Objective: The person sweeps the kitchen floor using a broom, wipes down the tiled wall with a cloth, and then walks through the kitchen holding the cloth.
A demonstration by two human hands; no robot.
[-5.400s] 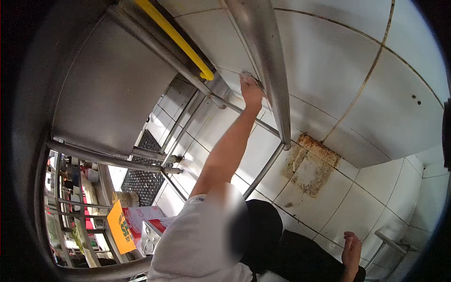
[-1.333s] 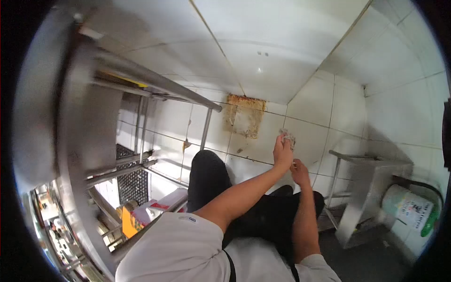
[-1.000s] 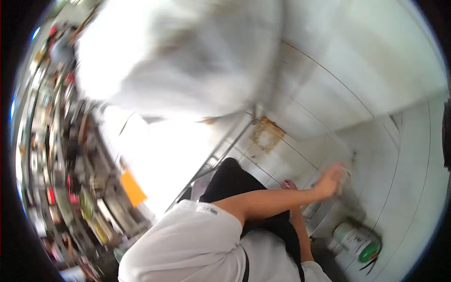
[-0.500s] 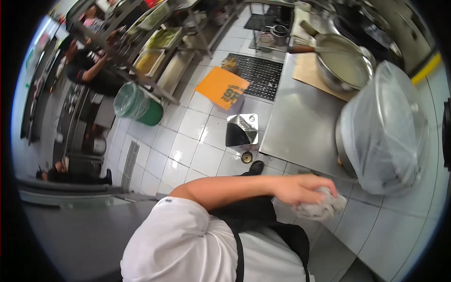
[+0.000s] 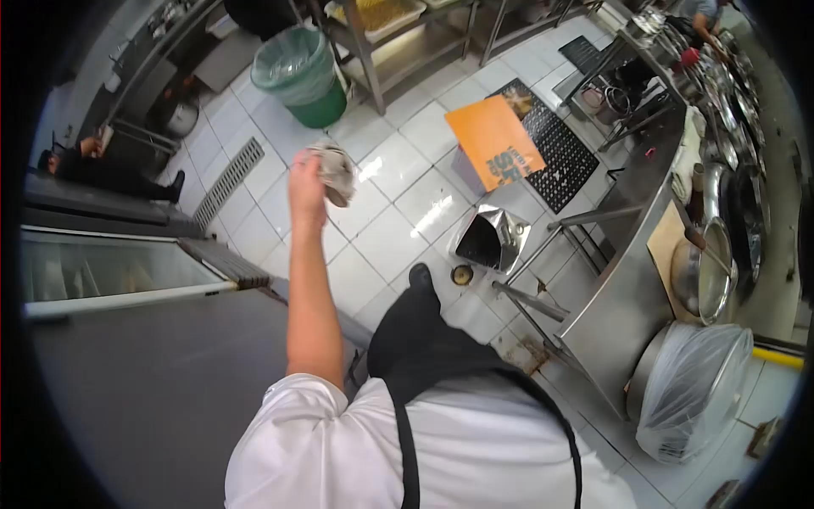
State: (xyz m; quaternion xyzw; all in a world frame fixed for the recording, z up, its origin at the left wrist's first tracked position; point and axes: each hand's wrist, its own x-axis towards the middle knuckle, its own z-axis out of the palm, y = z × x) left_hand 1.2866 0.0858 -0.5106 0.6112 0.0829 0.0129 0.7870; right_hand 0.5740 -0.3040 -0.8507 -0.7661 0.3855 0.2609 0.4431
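Note:
My left hand [image 5: 307,191] is stretched out ahead, its fingers closed round a crumpled greyish-white cloth [image 5: 337,175]. Arm and cloth are over the white tiled floor [image 5: 398,187], left of the middle of the view. Beyond the cloth stands a green bin [image 5: 314,106] with a clear liner. To the left of my forearm is a dark grey appliance [image 5: 161,382] with a glass-topped section. My right hand is out of sight.
On the floor are an orange printed panel [image 5: 492,140], a silvery square tin [image 5: 515,233], a small round item [image 5: 461,275], a black mat [image 5: 564,165] and a drain grate [image 5: 231,180]. A steel table [image 5: 623,331] with a bowl [image 5: 688,284] and plastic-covered pot [image 5: 695,399] stands right. Other people work farther off.
My left hand, still holding the cloth, has swung from the table side on the right to the left and forward. The view has turned left, bringing the grey appliance closer.

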